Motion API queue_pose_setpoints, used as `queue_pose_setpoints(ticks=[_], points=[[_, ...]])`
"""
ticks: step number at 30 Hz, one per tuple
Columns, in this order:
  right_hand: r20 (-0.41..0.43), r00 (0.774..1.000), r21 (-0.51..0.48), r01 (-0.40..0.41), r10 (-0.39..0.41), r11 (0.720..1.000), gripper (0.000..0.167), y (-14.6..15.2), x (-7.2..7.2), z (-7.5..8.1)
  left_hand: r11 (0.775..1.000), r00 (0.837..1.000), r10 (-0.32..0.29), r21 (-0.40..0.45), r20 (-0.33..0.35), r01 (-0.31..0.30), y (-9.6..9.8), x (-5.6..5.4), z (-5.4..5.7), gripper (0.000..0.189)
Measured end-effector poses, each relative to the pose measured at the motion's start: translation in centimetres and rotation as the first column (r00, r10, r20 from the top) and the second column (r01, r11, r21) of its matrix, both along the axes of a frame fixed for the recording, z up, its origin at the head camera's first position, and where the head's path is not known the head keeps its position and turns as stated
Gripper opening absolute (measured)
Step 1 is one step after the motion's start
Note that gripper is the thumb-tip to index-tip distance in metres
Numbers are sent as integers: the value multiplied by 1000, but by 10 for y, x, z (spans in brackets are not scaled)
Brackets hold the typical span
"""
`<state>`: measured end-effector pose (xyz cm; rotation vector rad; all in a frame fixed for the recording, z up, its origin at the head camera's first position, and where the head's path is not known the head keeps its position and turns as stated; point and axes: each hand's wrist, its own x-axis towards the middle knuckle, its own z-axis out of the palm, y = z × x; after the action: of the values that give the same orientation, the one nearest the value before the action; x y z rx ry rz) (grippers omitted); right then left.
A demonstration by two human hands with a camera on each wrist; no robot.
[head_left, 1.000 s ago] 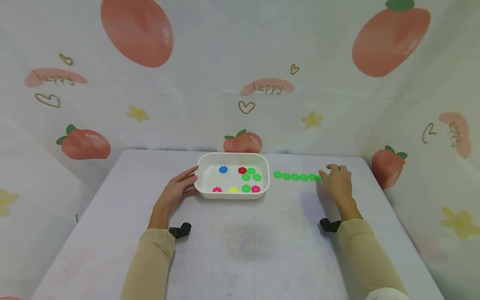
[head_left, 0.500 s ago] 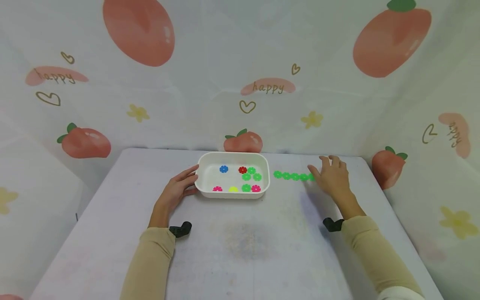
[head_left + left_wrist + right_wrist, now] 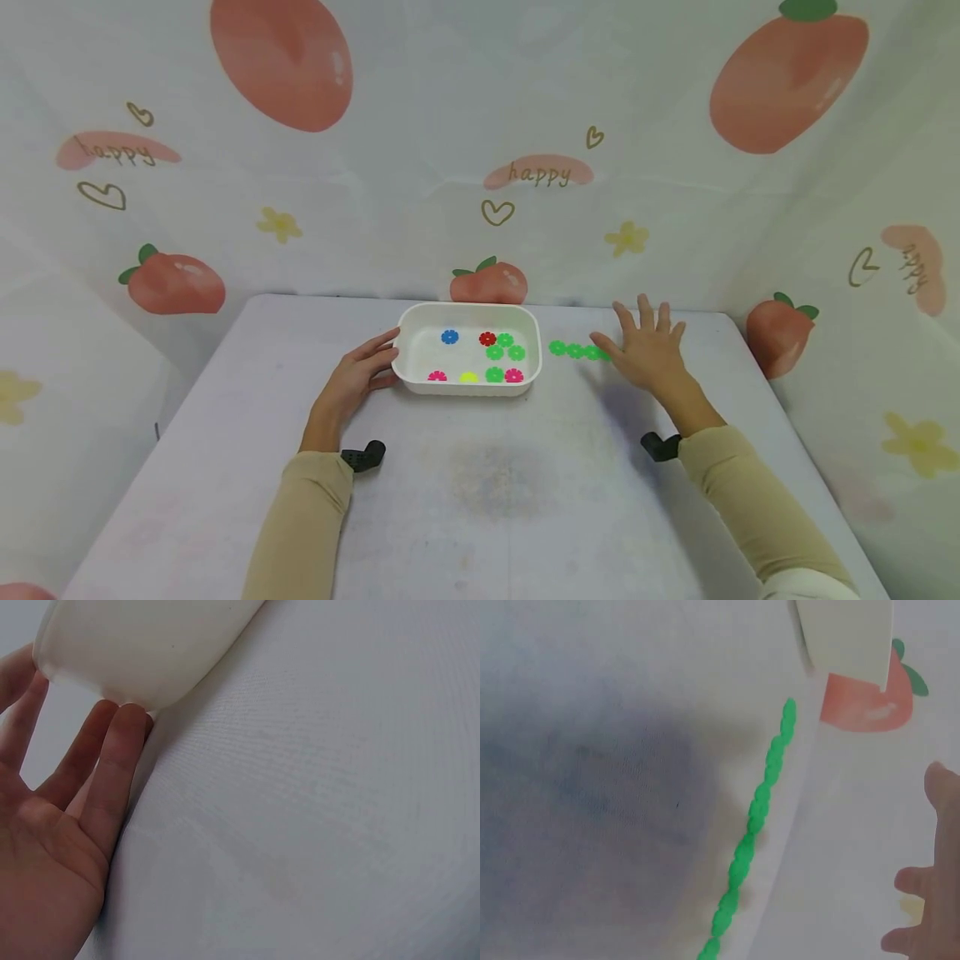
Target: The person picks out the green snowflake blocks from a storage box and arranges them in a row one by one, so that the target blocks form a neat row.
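Note:
A white plastic tray [image 3: 466, 390] holds small notched flower-shaped discs: a blue disc [image 3: 449, 337], a red disc [image 3: 487, 339], a yellow one, pink ones and several green ones. My left hand [image 3: 351, 385] touches the tray's left end with its fingertips; in the left wrist view those fingers [image 3: 120, 757] lie nearly straight against the outer wall. To the right of the tray a row of green flower discs [image 3: 575, 351] runs edge to edge on the table. Above the row's right part my right hand [image 3: 647, 354] hovers with fingers spread, holding nothing and hiding some discs.
The white table [image 3: 495, 500] reaches back to a patterned cloth [image 3: 420, 200] printed with peaches, hearts and flowers, which also hangs at both sides. A black wrist device [image 3: 363, 457] shows at the left sleeve, and another black device [image 3: 660, 447] at the right one.
My right hand has moved left along the green row, and its fingers have spread wider, covering more of the discs. The left hand stays at the tray.

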<state>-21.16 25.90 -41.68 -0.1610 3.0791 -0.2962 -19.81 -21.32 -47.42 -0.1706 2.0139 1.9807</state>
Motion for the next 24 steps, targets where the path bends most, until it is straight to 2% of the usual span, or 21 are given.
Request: queue_pose_setpoints(ticks=[3,6,15,24], points=[[-3,1000,11,-18,18,1000,90,-6,0,0,1000,1000,7,-3,-2,-7,-1,-2,-4,55],[-3,999,20,-32,32,999,90,-12,1,1,1000,1000,11,-4,3,-11,-1,-1,-3,55],[-18,998,13,-56,56,998,89,-26,1,2,1000,1000,-7,4,11,7,2,5,15,54],[-15,994,24,-104,105,994,88,-42,3,4,1000,1000,6,3,-1,-6,-2,-2,-2,55]])
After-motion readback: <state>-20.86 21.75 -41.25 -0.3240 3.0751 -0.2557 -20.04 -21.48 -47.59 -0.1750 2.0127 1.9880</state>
